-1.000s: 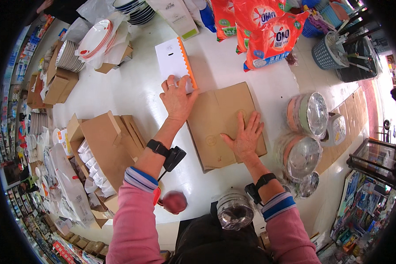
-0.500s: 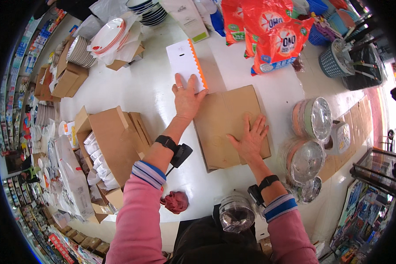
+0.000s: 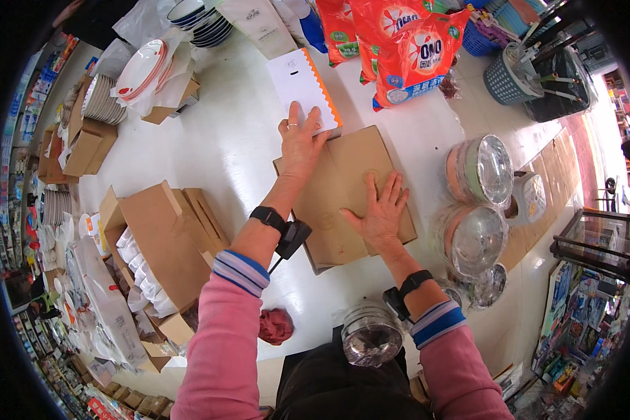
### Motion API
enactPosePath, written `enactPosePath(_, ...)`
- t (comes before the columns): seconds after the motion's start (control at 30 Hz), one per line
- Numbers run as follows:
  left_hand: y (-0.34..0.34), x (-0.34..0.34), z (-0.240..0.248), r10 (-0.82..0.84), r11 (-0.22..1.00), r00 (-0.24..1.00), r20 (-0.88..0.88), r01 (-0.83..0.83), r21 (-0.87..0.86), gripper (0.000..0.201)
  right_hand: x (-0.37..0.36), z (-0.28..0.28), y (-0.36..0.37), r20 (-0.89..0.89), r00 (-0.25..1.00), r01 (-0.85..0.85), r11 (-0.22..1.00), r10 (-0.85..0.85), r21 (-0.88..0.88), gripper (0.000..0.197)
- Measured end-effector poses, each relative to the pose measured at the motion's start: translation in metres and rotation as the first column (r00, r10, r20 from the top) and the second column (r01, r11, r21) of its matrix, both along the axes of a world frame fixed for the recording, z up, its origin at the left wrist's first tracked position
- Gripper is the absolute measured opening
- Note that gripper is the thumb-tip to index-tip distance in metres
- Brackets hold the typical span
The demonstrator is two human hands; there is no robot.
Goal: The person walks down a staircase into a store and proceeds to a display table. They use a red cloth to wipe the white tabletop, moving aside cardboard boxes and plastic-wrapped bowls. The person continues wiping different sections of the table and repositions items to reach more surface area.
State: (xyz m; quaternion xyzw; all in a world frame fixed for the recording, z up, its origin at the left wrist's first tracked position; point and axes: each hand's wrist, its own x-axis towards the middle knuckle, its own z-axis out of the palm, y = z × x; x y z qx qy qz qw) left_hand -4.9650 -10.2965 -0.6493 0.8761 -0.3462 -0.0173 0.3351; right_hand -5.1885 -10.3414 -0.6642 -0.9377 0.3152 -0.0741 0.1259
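My left hand (image 3: 302,143) has bent fingers on the near end of a flat white box (image 3: 297,82) with an orange scalloped edge and a small dark slot. Its thumb lies by that orange edge. The box's near end meets the far side of a flat brown cardboard box (image 3: 339,210); whether it overlaps the top cannot be told. On the cardboard's right half my right hand (image 3: 383,213) lies flat, fingers spread and holding nothing.
Plastic-wrapped round bowls (image 3: 476,241) stand to the right. Red detergent bags (image 3: 420,59) lie at the far right. An opened carton of white wrapped items (image 3: 157,231) sits left. Near me are a crumpled red cloth (image 3: 276,326) and a wrapped bowl (image 3: 372,337).
My left hand has shifted the white box rightward along the cardboard's far side. My right hand stays flat on the cardboard. The whole view has drifted a little.
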Motion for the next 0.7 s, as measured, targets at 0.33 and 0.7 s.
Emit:
enactPosePath(0.33, -0.039, -0.018, -0.005, 0.018, 0.998, 0.990, 0.141, -0.008, -0.070, 0.052, 0.001, 0.003, 0.000, -0.008, 1.000, 0.002, 1.000, -0.002, 0.013, 0.102)
enactPosePath(0.7, -0.054, -0.027, 0.001, 0.088, 0.995, 0.978, 0.187, -0.077, -0.066, 0.052, 0.003, 0.008, 0.002, -0.014, 1.000, 0.001, 1.000, -0.001, 0.010, 0.100)
